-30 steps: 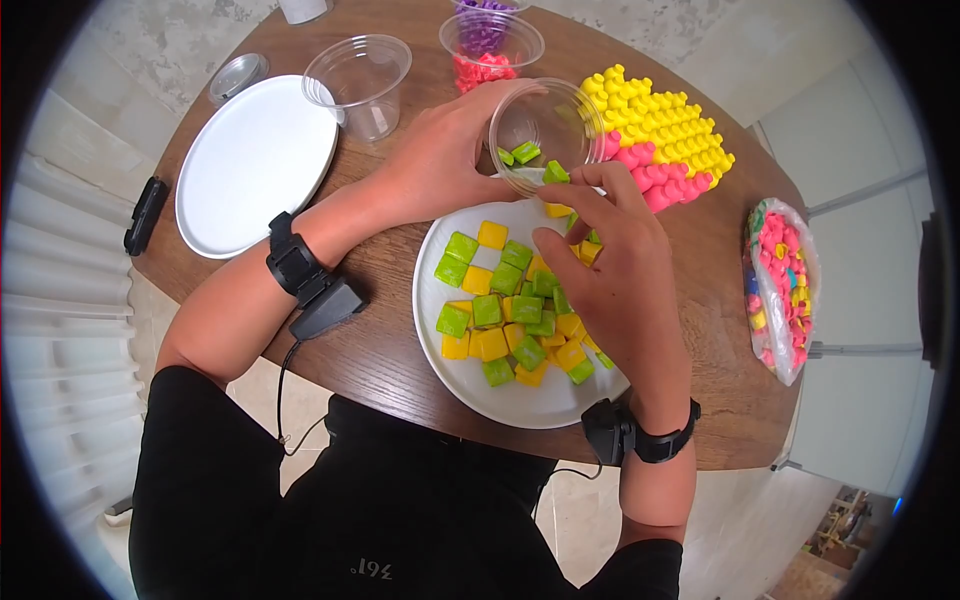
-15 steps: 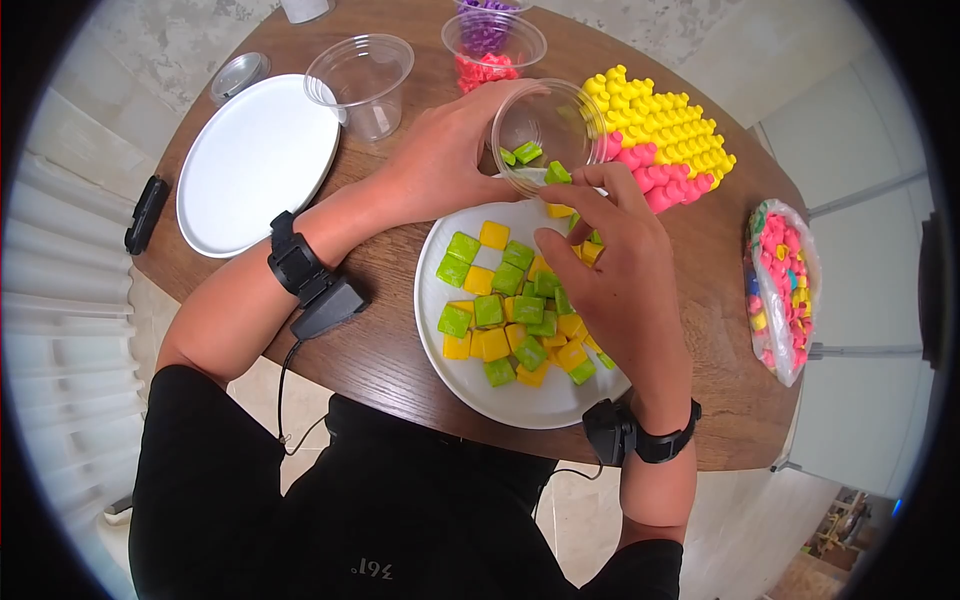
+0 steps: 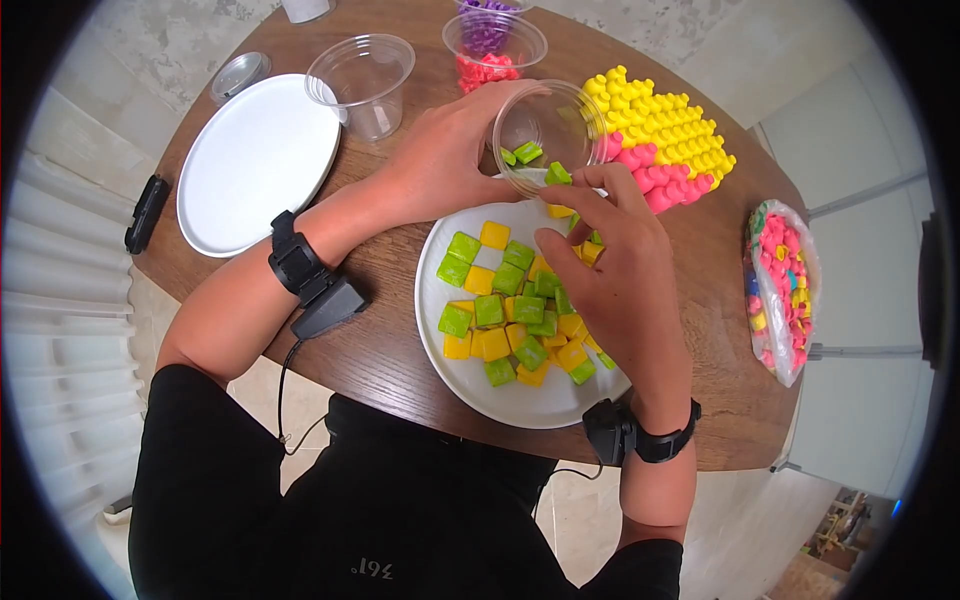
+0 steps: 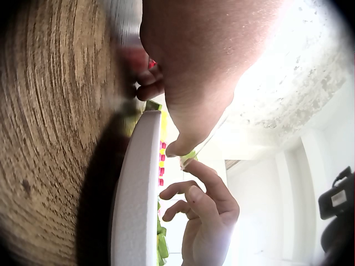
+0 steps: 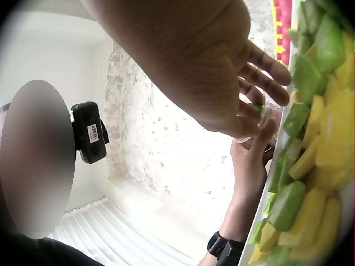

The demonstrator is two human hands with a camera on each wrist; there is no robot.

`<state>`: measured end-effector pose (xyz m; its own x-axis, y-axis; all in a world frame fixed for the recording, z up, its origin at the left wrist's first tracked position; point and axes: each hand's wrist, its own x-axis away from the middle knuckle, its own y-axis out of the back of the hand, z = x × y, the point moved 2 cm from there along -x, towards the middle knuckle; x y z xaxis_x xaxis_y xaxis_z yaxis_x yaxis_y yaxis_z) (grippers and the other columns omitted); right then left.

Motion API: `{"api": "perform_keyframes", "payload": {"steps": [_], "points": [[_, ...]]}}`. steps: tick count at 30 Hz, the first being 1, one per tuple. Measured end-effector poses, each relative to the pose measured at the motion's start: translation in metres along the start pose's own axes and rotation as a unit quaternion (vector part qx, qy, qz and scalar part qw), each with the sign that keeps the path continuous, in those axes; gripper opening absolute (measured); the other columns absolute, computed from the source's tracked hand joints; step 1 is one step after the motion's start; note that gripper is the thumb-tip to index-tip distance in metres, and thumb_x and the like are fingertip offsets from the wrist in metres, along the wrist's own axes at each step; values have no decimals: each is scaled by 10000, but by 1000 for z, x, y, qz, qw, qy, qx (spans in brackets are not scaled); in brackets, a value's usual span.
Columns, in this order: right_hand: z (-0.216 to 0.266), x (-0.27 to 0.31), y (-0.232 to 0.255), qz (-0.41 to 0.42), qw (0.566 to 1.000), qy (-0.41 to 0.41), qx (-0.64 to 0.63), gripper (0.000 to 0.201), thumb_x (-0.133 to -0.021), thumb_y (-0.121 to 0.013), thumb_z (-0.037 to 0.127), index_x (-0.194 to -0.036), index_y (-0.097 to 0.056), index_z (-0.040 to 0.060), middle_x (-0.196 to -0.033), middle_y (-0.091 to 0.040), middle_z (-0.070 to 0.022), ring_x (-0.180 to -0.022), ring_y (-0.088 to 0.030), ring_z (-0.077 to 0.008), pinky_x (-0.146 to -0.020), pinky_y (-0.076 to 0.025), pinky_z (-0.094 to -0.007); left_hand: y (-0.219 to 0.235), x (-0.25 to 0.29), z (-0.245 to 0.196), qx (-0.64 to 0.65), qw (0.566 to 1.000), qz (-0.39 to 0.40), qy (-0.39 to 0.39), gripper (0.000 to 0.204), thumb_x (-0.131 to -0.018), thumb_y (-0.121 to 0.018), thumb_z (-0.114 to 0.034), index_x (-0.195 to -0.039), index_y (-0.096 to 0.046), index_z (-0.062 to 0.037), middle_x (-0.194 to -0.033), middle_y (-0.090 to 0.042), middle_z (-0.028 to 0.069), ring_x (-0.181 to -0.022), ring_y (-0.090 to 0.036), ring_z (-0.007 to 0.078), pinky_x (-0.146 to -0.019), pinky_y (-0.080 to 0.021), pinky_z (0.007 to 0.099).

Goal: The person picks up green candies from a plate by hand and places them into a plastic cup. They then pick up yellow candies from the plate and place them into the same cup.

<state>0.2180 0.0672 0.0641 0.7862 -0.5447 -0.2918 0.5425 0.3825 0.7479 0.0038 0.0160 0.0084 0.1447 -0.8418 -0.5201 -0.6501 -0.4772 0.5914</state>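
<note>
Tilted over the near plate, a clear plastic cup [image 3: 548,115] is gripped at its side by my left hand [image 3: 445,160]. Two or so green pieces [image 3: 527,152] lie inside it, and another green piece [image 3: 557,174] is at its near rim. My right hand [image 3: 625,250] has its index fingertip by that rim piece, thumb apart and fingers loosely bent. In the left wrist view the right hand [image 4: 208,213] reaches up to a green piece [image 4: 188,158] beside the left thumb. Green and yellow square pieces [image 3: 489,310] cover much of the white plate [image 3: 440,365].
A bare white plate [image 3: 255,165] and another clear cup [image 3: 365,85] stand at the left. Behind are cups with red pieces [image 3: 487,70] and purple pieces [image 3: 487,32]. Yellow and pink bottle-shaped pieces [image 3: 660,125] stand back right; a filled plastic bag [image 3: 780,285] lies at the right edge.
</note>
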Motion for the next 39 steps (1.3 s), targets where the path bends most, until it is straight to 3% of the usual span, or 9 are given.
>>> {"api": "perform_keyframes", "payload": {"steps": [2,4,14,20,22,26,32,34,39], "points": [[0,0,0,0,1000,0,0,298,-898,-787,108,-1189,-773,48,-1197,-661,-127,-836,-739,-326,-763,-585,-447,2,0,-3,4,1000,2,7,915,-713,-921,-215,-1534,-525,-142,-1508,-629,143,-1312,-665,363,-1046,-576,448],[0,0,0,2,1000,-5,-8,300,-898,-786,109,-1190,-777,41,-1197,-662,-128,-836,-740,-325,-762,-585,-446,4,0,-7,14,999,30,41,943,-732,-952,-138,-1565,-512,-105,-1590,-580,108,-1399,-616,273,-1114,-531,383],[0,0,-1,-5,999,-16,-35,321,-884,-795,99,-1191,-773,9,-1199,-663,-135,-852,-743,-315,-765,-592,-434,4,0,-5,19,999,30,37,946,-733,-949,-127,-1569,-507,-94,-1599,-574,104,-1395,-618,258,-1091,-544,373],[1,0,0,-10,999,-15,-48,413,-858,-812,111,-1248,-746,-10,-1281,-672,-136,-882,-745,-290,-789,-605,-412,5,-1,-7,31,997,34,63,983,-725,-941,-90,-1593,-480,-97,-1580,-589,92,-1390,-619,238,-1081,-546,359],[0,0,-2,-17,998,-1,-53,440,-852,-810,109,-1268,-734,-14,-1310,-678,-142,-893,-748,-289,-803,-608,-404,8,-2,-11,58,991,59,110,984,-732,-942,-98,-1597,-472,-96,-1571,-594,91,-1387,-621,241,-1089,-542,364],[-3,-1,-3,-26,998,4,-60,419,-851,-805,96,-1252,-740,-8,-1296,-689,-153,-902,-751,-283,-814,-609,-403,3,0,-2,39,996,36,65,971,-739,-944,-109,-1590,-478,-95,-1575,-591,93,-1392,-619,244,-1111,-530,371],[0,-3,1,-87,991,55,-83,232,-870,-783,50,-1093,-764,-12,-1087,-742,-136,-799,-729,-261,-732,-583,-387,2,0,0,27,998,25,45,949,-747,-942,-118,-1579,-487,-94,-1569,-596,106,-1411,-607,252,-1149,-505,384],[-1,-3,2,-76,992,63,-75,152,-873,-778,35,-1019,-765,-4,-954,-737,-124,-743,-708,-261,-691,-564,-381,2,0,0,29,998,24,48,950,-749,-942,-123,-1580,-484,-92,-1560,-602,111,-1413,-605,254,-1160,-496,386],[1,0,-2,-13,998,34,-58,137,-880,-784,78,-1003,-773,19,-923,-729,-138,-759,-716,-299,-691,-564,-398,1,0,2,18,999,17,39,959,-749,-944,-128,-1586,-477,-91,-1544,-614,118,-1410,-606,260,-1171,-485,387]]}}
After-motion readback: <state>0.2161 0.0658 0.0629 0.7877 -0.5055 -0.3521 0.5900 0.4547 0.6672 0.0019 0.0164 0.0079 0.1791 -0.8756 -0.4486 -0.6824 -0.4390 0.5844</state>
